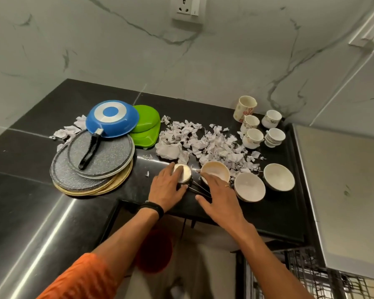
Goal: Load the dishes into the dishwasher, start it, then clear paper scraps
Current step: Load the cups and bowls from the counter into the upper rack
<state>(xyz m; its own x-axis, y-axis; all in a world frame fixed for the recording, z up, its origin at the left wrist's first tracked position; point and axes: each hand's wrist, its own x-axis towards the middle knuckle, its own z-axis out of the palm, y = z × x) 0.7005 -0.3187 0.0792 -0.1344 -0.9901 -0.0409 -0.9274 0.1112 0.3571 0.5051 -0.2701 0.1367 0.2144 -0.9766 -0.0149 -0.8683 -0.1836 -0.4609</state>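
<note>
Seen from above, a black surface in a marble-walled corner carries dishes and torn paper. The left hand curls round a small steel cup near the front edge, fingers over its left rim and thumb on its near side. Just right of it, the right hand lies flat and open, with straight fingertips touching the near wall of a cream bowl. Thin metal handles show between the two hands. A second bowl and a third bowl sit to the right, close to the front edge. Behind the hands spreads a pile of paper scraps, reaching to a cluster of cups by the right edge. At left, well apart, an upturned blue pan rests on stacked grey plates, beside green plates. Bare surface lies between the plates and the steel cup, and along the left front. A wire dishwasher rack stands open at lower right, below the surface.
</note>
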